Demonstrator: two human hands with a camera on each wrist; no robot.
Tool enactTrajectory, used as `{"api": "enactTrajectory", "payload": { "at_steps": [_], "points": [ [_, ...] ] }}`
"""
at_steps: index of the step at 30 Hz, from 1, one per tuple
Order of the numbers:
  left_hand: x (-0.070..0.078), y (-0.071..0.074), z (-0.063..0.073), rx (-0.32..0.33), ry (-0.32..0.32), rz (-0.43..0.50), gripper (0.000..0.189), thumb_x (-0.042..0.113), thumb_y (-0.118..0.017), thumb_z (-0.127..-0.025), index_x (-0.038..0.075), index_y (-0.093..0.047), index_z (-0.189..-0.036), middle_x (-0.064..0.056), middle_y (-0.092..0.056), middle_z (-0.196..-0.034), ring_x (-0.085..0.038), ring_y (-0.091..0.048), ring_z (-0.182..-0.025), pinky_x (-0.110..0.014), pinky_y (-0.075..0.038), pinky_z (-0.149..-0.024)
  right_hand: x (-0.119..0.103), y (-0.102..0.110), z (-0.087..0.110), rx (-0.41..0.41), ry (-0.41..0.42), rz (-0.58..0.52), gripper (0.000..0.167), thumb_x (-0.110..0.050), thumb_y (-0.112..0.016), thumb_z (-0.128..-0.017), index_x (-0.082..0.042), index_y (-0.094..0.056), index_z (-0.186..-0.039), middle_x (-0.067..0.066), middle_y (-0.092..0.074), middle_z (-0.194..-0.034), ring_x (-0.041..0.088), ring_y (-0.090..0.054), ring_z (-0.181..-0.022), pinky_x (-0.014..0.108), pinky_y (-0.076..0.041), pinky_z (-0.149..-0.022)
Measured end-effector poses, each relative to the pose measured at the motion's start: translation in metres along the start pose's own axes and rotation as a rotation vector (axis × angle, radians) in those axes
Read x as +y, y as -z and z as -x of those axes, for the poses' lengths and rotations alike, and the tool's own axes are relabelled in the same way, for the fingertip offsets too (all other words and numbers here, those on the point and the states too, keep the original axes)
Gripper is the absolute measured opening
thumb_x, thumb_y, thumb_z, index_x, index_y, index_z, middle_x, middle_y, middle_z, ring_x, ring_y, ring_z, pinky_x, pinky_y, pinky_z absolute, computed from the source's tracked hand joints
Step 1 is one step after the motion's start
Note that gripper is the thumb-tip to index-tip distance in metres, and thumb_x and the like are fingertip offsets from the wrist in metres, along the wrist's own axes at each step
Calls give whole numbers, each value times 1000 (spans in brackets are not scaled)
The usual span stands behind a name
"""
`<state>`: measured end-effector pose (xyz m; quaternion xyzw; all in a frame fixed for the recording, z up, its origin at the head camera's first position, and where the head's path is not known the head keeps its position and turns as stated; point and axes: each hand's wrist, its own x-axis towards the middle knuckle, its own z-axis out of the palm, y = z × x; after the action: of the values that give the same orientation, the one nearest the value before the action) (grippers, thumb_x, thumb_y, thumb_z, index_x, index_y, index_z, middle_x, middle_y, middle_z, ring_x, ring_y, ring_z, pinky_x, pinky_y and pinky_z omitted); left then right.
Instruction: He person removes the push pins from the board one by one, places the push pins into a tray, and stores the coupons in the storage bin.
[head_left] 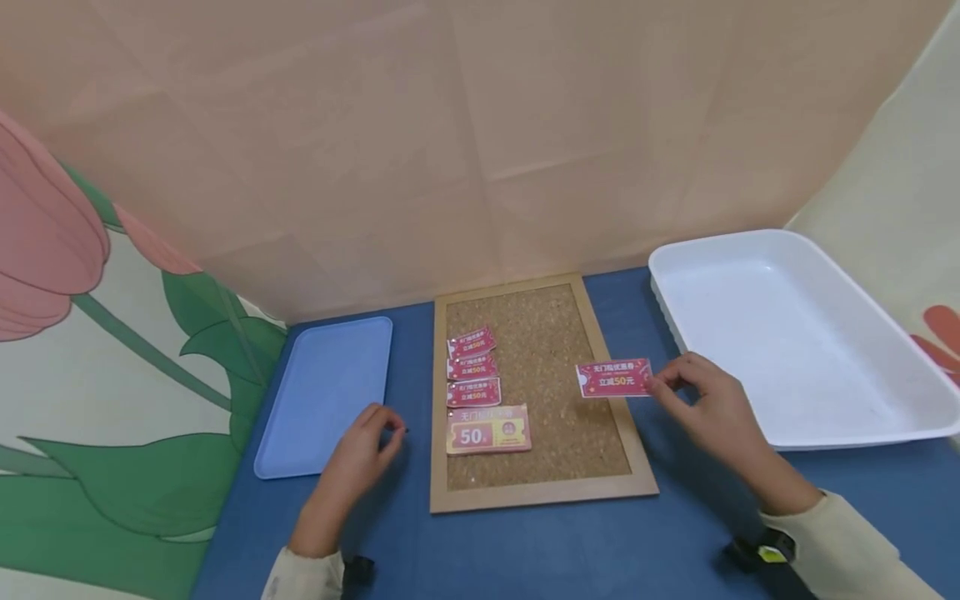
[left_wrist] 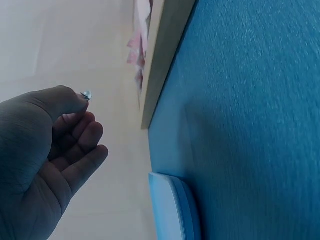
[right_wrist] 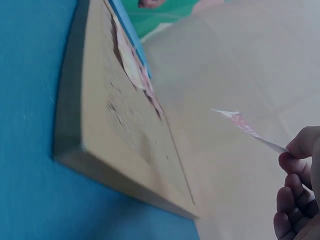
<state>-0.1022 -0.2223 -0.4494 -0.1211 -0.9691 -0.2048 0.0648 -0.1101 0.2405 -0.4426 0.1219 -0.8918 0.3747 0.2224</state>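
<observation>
My right hand (head_left: 708, 404) pinches a red paper coupon (head_left: 613, 378) by its right end, above the right side of the corkboard (head_left: 570, 433). The right wrist view shows the coupon (right_wrist: 242, 124) nearly edge-on, slightly bent, apart from the board. Left of the board, my left hand (head_left: 360, 454) pinches a small silvery thumbtack (left_wrist: 86, 94) between thumb and forefinger. Three similar red coupons (head_left: 473, 392) lie in a column along the board's left side, the top one tilted. Below them is a larger pink and yellow coupon (head_left: 489, 430) marked 50.
A shallow blue tray (head_left: 330, 392) lies left of the board on the blue tabletop (head_left: 525, 550). To the right stands a big white bin (head_left: 810, 350). A beige cloth backdrop (head_left: 480, 150) rises behind, with a flower-printed panel (head_left: 127, 467) at left.
</observation>
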Motion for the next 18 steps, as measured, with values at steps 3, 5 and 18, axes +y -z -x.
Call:
{"api": "enactTrajectory", "payload": {
  "at_steps": [3,5,18],
  "points": [
    [-4,1,1,29,-22,-7,10,10,-70,-89,14,-61,-90,3,-55,-93,-13,-57,-83,-32,-52,-71,6,10,-1,23,-43,1,12,-15,-79,-82,-16,-67,-81,-6,-58,-82,8,-47,-75,16,-37,-62],
    [-7,1,1,60,-56,-6,11,7,-71,-87,13,-62,-89,2,-56,-91,-13,-56,-82,-33,-52,-70,9,16,-1,39,-65,-3,12,-16,-79,-82,-16,-67,-81,-5,-59,-83,8,-46,-75,16,-36,-62],
    [-21,4,-2,134,-74,-13,9,6,-71,-87,10,-63,-89,-2,-57,-91,-18,-60,-85,-36,-52,-72,15,32,-1,87,-98,23,11,-16,-77,-84,-11,-68,-83,-2,-59,-83,5,-47,-78,10,-35,-69]
  ]
}}
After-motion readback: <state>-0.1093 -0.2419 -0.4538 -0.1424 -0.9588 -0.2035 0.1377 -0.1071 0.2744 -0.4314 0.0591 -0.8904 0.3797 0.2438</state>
